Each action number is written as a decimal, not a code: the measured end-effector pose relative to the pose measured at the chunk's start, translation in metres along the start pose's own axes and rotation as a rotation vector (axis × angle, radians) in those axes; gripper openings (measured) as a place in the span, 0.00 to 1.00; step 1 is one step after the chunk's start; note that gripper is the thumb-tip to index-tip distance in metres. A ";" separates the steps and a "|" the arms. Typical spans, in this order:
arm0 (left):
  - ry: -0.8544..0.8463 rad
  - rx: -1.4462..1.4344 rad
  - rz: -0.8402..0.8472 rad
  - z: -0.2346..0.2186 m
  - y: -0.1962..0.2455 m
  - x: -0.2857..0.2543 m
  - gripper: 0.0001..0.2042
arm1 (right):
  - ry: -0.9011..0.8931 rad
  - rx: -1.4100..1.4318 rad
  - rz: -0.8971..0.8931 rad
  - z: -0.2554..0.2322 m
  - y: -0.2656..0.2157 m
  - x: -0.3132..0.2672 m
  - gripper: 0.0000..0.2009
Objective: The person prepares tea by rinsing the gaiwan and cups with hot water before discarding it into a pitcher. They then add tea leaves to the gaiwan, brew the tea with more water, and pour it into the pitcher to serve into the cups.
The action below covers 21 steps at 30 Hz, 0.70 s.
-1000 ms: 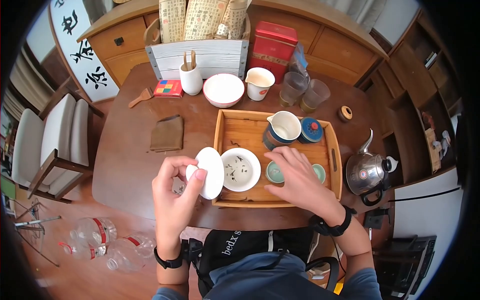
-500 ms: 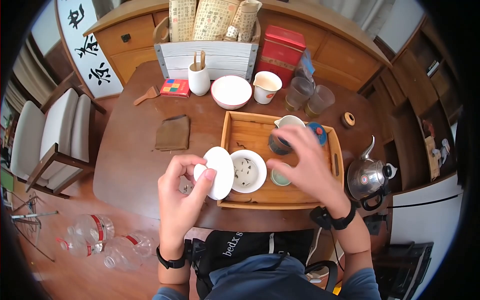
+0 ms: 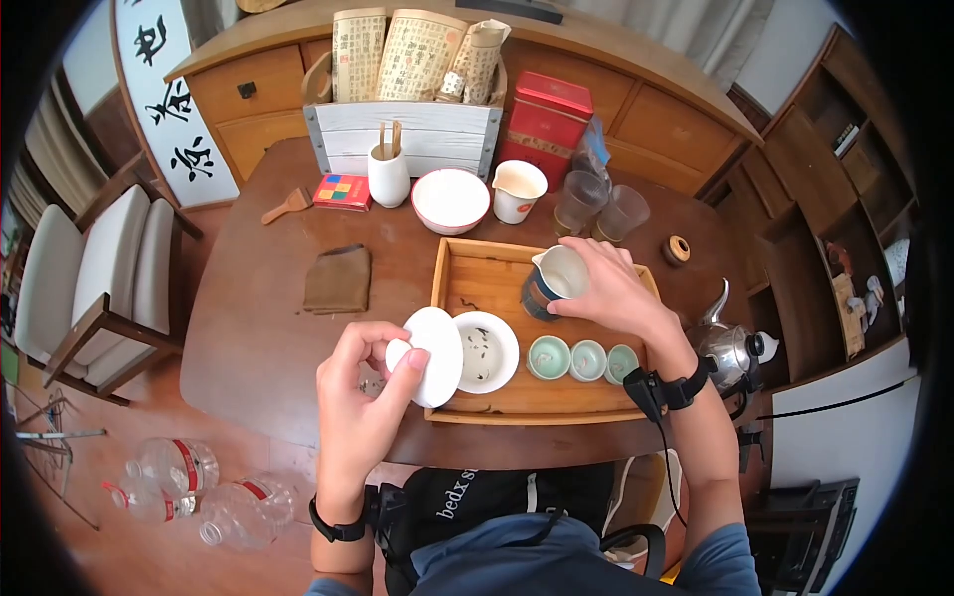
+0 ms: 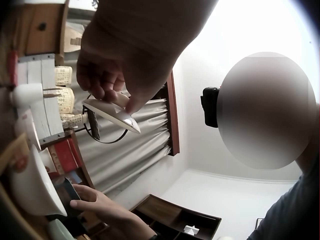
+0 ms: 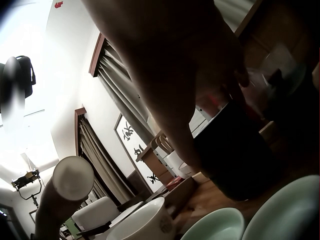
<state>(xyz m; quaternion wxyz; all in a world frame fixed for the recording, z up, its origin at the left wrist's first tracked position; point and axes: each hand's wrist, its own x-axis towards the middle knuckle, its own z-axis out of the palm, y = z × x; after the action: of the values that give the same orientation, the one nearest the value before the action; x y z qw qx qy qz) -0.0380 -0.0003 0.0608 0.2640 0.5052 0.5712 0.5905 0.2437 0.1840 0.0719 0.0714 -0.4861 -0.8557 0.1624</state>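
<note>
My left hand [image 3: 363, 397] pinches a white lid [image 3: 437, 363] by its knob, tilted on edge beside a white gaiwan bowl [image 3: 507, 350] with some dark tea leaves inside. Around the rim of a dark blue pitcher [image 3: 540, 296], pale inside, my right hand [image 3: 618, 293] has its thumb on the near side and fingers on the far side. The right wrist view shows the dark pitcher [image 5: 235, 155] under the palm. Three pale green cups [image 3: 549, 358] stand in a row in front of it on the wooden tray [image 3: 487, 273]. The blue lidded jar is hidden behind my right hand.
A steel kettle [image 3: 730, 348] stands right of the tray, a folded brown cloth [image 3: 338, 280] to its left. Behind the tray are a red-rimmed bowl [image 3: 450, 201], a white pitcher [image 3: 518, 191], two clear cups [image 3: 621, 214] and a red tin [image 3: 547, 119].
My right hand has moved from over the green cups up and back to the dark blue pitcher and taken hold of it. The left hand still holds the lid beside the gaiwan bowl.
</note>
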 end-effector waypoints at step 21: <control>-0.173 0.671 0.445 0.053 -0.032 0.008 0.11 | 0.230 0.043 -0.082 -0.008 -0.009 -0.078 0.33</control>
<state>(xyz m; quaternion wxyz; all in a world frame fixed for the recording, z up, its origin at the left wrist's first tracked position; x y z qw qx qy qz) -0.0021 0.0351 0.0244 -0.0023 0.7225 0.5844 0.3695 0.2791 0.1146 0.0851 0.1860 -0.4644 -0.8574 0.1207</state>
